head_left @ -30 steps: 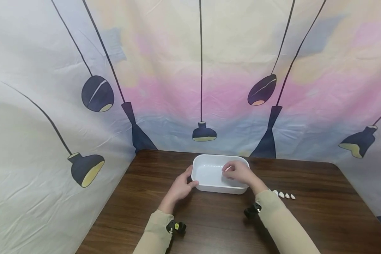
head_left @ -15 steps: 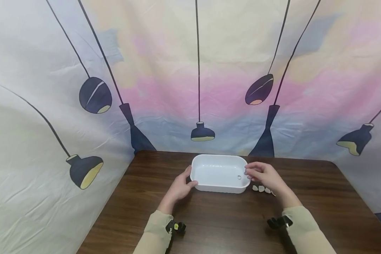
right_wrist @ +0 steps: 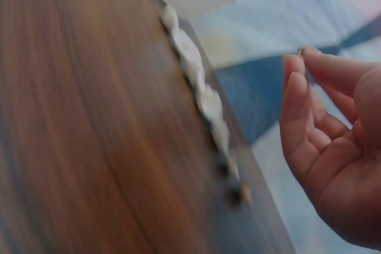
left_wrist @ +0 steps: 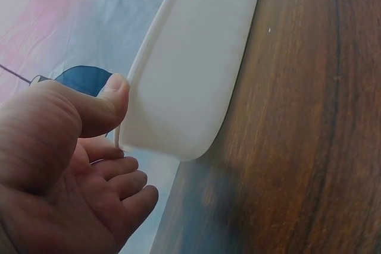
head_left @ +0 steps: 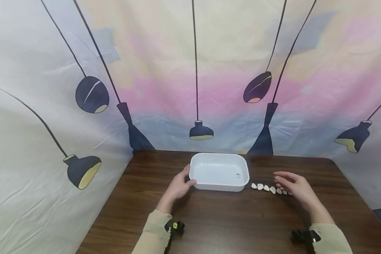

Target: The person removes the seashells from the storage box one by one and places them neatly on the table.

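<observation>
A white rectangular basin [head_left: 219,187] sits toward the back of the table. My left hand [head_left: 177,185] grips its left end, thumb at the front rim and fingers round the side; the left wrist view shows the thumb [left_wrist: 113,102] against the wall. Inside the basin, near its right end, lies a small ring-like thing [head_left: 238,175]. My right hand [head_left: 293,183] is over the far end of a row of small white shell-like pieces [head_left: 266,188]. Its thumb and index fingertip pinch a tiny shiny curved thing [right_wrist: 302,50], mostly hidden between them.
The brown wood-grain table [head_left: 228,222] reaches back to a hanging cloth [head_left: 165,134] printed with lamps. The row of white pieces starts just right of the basin and runs rightward. Black camera mounts [head_left: 176,225] are strapped at both wrists.
My right hand has come out of the basin and moved right, over the row of white pieces. The ring-like thing in the basin has come into sight. The left hand keeps its grip.
</observation>
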Demonstrator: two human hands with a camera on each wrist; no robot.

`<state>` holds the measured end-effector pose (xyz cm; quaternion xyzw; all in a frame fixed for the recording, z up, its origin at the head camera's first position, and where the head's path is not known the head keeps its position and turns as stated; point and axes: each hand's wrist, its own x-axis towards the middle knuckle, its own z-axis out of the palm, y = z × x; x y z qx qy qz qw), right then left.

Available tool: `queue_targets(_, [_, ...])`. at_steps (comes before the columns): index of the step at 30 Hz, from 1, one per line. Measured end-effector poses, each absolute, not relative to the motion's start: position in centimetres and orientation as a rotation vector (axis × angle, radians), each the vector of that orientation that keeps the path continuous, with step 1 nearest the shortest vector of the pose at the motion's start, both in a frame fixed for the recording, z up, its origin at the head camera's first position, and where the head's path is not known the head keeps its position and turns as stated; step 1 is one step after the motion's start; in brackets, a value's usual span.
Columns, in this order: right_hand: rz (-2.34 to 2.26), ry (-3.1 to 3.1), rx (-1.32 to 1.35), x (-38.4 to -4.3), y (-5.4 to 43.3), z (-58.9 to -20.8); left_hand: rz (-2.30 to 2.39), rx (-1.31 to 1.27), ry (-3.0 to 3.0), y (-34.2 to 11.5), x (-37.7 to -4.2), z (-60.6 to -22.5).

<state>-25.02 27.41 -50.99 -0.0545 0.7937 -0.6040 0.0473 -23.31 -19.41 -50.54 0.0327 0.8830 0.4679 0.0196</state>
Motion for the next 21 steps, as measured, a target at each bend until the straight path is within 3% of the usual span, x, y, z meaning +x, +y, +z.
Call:
queue_targets(12, [-1.52,2.647,-0.018,-23.7,33.2,-51.6,1.466,0.115,2.735,-19.3,-23.5,-50.6])
queue_targets(21, [-1.389,2.69,0.068,-23.8,34.2,-52.0,1.426,0.141,2.762,-19.4,-23.6,-50.3])
